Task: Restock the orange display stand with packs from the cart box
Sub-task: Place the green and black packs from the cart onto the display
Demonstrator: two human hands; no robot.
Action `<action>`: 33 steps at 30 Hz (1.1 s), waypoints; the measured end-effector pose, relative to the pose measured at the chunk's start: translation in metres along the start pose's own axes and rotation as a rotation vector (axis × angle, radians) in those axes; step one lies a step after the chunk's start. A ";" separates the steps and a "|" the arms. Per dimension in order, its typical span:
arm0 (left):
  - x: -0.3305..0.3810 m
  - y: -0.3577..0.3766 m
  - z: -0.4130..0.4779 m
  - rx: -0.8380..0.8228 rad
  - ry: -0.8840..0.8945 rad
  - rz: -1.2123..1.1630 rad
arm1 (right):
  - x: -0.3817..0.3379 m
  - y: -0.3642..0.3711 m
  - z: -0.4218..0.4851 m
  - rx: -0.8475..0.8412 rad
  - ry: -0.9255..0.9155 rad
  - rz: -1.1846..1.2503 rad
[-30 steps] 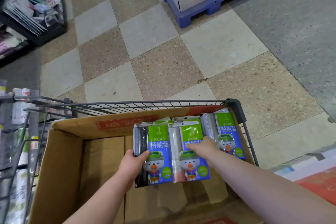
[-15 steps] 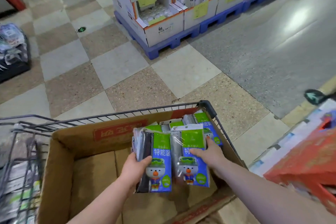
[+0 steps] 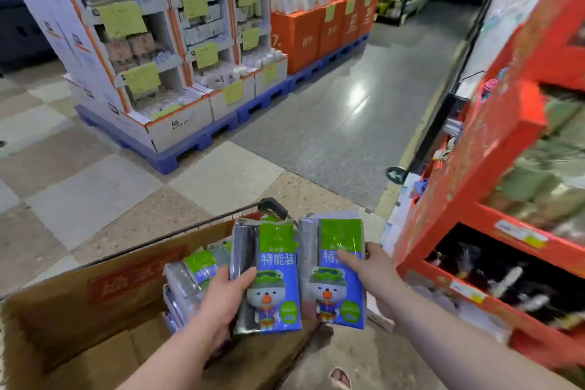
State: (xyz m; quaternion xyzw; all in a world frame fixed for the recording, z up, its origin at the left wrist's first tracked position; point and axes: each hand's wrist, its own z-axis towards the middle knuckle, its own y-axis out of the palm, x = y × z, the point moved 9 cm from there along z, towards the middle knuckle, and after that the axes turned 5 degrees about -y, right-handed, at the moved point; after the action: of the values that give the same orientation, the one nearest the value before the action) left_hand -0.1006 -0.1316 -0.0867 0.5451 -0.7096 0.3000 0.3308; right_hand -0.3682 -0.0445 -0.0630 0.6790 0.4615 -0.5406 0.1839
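My left hand (image 3: pixel 221 301) grips a blue-and-green pack with a cartoon figure (image 3: pixel 269 275) by its left edge, above the cardboard cart box (image 3: pixel 104 304). My right hand (image 3: pixel 370 266) holds a second, matching pack (image 3: pixel 335 275) to the right, past the cart's rim and towards the orange display stand (image 3: pixel 481 168). More packs (image 3: pixel 193 269) lie in the box behind my left hand. The stand's shelves hold greenish goods above and dark items below.
The wire cart (image 3: pixel 272 206) carries the box at the bottom left. White cardboard displays on blue pallets (image 3: pixel 177 51) and orange boxes (image 3: pixel 304 38) stand across the aisle. Checkered and grey floor lies between. My foot (image 3: pixel 340 378) shows below.
Both hands have lifted a pack each out of the box. The right pack moved right, apart from the left one. The view has swung up and right, bringing the orange stand in.
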 end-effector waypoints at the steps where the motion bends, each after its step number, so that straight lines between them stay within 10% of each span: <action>1: 0.007 0.016 -0.005 -0.043 0.023 -0.004 | -0.002 -0.019 -0.007 0.040 -0.007 0.003; 15: 0.044 0.284 -0.090 -0.498 0.179 0.222 | 0.020 -0.301 -0.093 0.544 -0.085 0.052; 33: 0.088 0.588 -0.213 -0.743 0.298 0.220 | 0.000 -0.608 -0.120 0.740 -0.294 0.256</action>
State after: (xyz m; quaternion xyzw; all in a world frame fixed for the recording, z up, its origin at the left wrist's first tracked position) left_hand -0.6581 0.1179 0.0729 0.2600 -0.7679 0.1327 0.5702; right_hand -0.8020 0.3528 0.1305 0.6668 0.1168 -0.7338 0.0573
